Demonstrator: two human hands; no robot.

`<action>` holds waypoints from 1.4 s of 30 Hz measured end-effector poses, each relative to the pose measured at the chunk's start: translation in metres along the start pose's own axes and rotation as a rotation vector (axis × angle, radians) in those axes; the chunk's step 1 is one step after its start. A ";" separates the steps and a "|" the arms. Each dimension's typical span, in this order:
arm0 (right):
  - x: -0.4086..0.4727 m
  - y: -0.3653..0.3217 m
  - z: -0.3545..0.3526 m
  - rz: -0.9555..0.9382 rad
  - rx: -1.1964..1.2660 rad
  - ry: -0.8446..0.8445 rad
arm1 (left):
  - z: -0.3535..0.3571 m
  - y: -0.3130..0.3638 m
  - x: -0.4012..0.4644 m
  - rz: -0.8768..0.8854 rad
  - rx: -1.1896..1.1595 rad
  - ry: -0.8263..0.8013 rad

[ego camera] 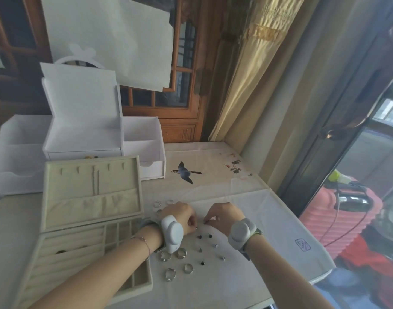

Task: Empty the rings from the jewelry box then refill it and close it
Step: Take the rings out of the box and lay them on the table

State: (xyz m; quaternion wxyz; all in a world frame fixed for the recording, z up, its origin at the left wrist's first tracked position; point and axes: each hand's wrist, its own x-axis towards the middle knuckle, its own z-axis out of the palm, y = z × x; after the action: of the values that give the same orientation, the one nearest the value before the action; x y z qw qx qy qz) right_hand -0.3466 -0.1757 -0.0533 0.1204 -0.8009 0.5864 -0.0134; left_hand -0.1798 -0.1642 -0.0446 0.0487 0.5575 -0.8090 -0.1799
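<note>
Left hand (184,216) curled knuckles-up on the tablecloth (269,219), fingertips pinched on something tiny at its right edge, too small to name. Right hand (224,216) just beside it, thumb and forefinger pinched on a small dark piece, likely a stud; the 2 hands nearly touch. Both wrists carry white pod-shaped trackers. Below the hands lie scattered small dark studs (204,237) and silver bits, then about 4 silver rings (181,253) nearer the camera; 3 more rings (157,204) sit above the left hand, close to the box lid. The jewelry box (88,244) stands open left of the hands, beige velvet, lid (91,192) upright with a chain hanging from its hooks; ring rolls look nearly bare, 1 or 2 dark items left in a slot, unclear what. White organiser with drawers (84,130) behind it. Judgement: emptying about done, or refill just starting; hands are busy sorting small pieces on the cloth. Next move needs a fine pinch on each ring, carry left, press it into a roll slot, then lower the lid. Risk: tiny studs rolling off the cloth.
</note>
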 end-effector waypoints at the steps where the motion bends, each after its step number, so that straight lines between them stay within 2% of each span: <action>1: -0.001 0.000 0.000 -0.001 -0.007 -0.007 | 0.000 0.000 0.000 -0.001 -0.006 -0.001; 9: -0.008 -0.003 -0.009 -0.003 0.025 -0.072 | -0.009 -0.005 -0.008 0.011 -0.067 0.008; 13: -0.008 -0.013 -0.030 -0.004 0.043 -0.018 | -0.020 -0.009 -0.018 0.001 -0.075 0.068; 22: -0.006 -0.073 -0.061 -0.143 0.079 0.054 | -0.051 -0.033 -0.052 0.008 -0.119 0.126; 31: -0.001 -0.150 -0.054 -0.275 0.053 -0.026 | -0.078 -0.078 -0.110 -0.094 -0.143 0.203; 42: 0.023 -0.242 -0.012 -0.344 -0.031 -0.183 | -0.086 -0.152 -0.181 -0.303 -0.161 0.174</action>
State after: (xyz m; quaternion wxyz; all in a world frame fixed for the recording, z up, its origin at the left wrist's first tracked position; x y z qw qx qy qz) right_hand -0.1147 -0.1309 0.0059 0.1565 -0.8890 0.4276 0.0481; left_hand 0.0464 -0.0656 0.0048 0.1354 0.6807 -0.6915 -0.2005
